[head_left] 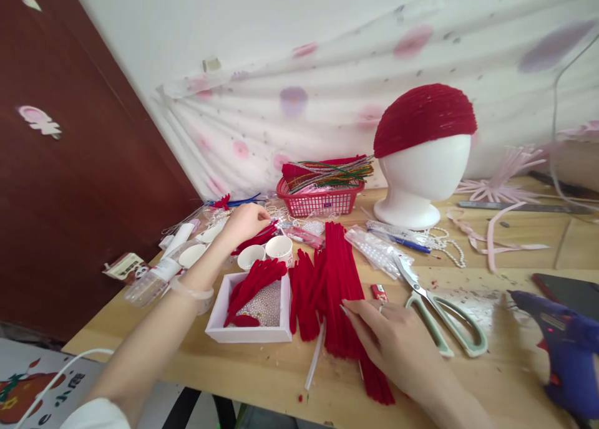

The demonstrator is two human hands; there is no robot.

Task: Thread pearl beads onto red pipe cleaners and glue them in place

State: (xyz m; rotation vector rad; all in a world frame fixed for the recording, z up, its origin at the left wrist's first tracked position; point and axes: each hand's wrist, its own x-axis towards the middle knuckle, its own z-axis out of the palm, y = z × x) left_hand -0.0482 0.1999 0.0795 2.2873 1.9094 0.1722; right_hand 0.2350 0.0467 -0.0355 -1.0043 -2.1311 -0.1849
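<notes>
My right hand [395, 335] lies over the right side of a bundle of long red chenille stems [340, 279], its fingertips drawn together on them. Beyond the cups, my left hand [248, 222] reaches in with bent fingers closed in a pinch; what they grip is hidden. Shorter red chenille pieces [256, 237] lie just below that hand. A white box [250, 335] in front holds pearl beads and more red chenille lengths. Between box and bundle are shorter red stems [306, 298]. A white glue stick [315, 357] lies at their near end.
A white foam head [421, 173] wears a red chenille cap [425, 120]. Scissors [437, 307] and a blue glue gun [561, 348] lie at right. Behind stands a red basket [322, 201] of coloured stems. Paper cups [279, 248], bead bags [379, 249] and pink ribbon [492, 242] surround the work.
</notes>
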